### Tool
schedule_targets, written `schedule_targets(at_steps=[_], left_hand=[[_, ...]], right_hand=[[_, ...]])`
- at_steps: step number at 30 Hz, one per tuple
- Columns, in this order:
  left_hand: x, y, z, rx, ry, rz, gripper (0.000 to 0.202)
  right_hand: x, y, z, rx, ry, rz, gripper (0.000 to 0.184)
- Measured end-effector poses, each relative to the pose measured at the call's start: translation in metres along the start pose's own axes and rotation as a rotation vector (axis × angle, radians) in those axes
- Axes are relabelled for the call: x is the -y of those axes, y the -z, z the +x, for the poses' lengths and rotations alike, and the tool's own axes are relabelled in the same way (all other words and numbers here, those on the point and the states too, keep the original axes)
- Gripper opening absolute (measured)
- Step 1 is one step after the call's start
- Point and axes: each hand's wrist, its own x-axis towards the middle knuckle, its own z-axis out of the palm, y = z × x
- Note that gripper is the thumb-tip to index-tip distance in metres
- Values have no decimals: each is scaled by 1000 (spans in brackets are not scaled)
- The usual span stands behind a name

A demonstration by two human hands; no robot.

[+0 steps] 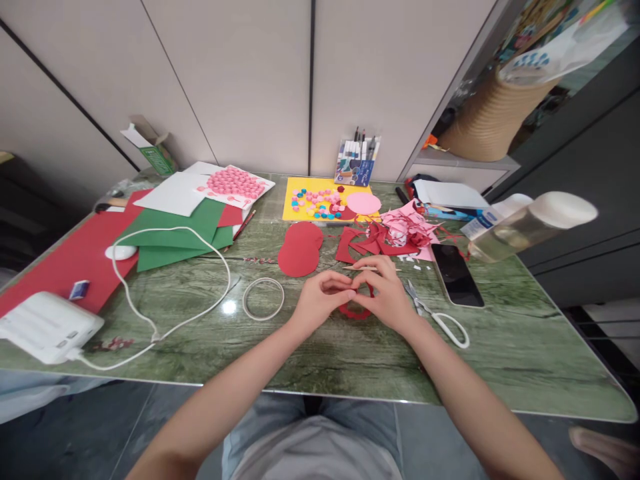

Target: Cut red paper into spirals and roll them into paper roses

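Note:
My left hand and my right hand meet over the table, fingertips pinched together on a red paper piece with a wavy edge. My fingers cover much of the paper's upper part. Just beyond the fingers lies a thin wooden stick. White-handled scissors rest to the right of my right hand. A roll of tape lies flat to the left of my left hand. Beyond it are overlapping red paper circles.
Red and pink paper scraps, a phone and a bottle occupy the right side. Small pompoms lie on yellow paper at the back. Green paper, a white cable and a white power bank are left.

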Motion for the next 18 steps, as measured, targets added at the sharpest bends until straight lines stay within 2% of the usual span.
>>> schedule_targets(at_steps=[5, 13, 18], left_hand=[[-2, 1, 1, -67, 64, -108, 27], [-4, 4, 2, -1, 18, -64, 29], [-5, 4, 2, 5, -14, -20, 29]], right_hand=[[0, 3, 1, 13, -26, 63, 7], [4, 3, 2, 64, -63, 196, 13], [5, -1, 1, 113, -37, 164, 23]])
